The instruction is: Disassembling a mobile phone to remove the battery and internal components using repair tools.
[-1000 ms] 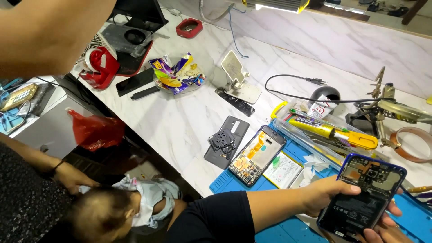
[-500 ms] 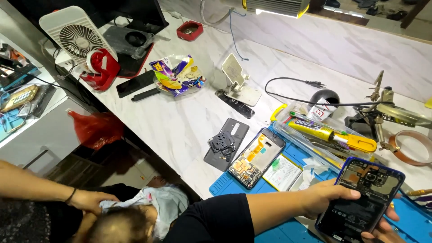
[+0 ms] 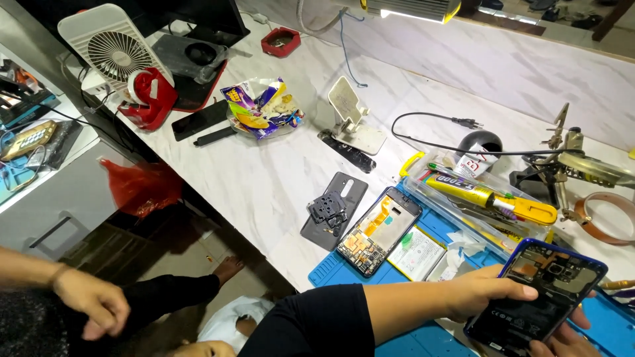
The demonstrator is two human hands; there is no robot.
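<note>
Both my hands hold an opened dark phone body with a blue rim [image 3: 542,291] at the lower right, above a blue work mat [image 3: 423,340]. My left hand [image 3: 479,294], on a black-sleeved arm, grips its left edge with the thumb on top. The fingers of my right hand [image 3: 562,337] curl under its lower edge; the rest of that hand is out of view. The phone's inner side with the camera cut-out faces up.
On the mat lie another opened phone with its circuit board showing [image 3: 378,230] and a white flat part [image 3: 417,252]. A grey back cover with small black parts [image 3: 334,210], a yellow glue tube [image 3: 476,192], a white stand [image 3: 354,122], a snack packet [image 3: 261,109] and a fan [image 3: 112,49] are on the marble counter. Another person's hand [image 3: 92,301] is at lower left.
The other person's arm has left the top left, uncovering the fan. Their hand and the small child below have slid lower in view. My hands still hold the phone body.
</note>
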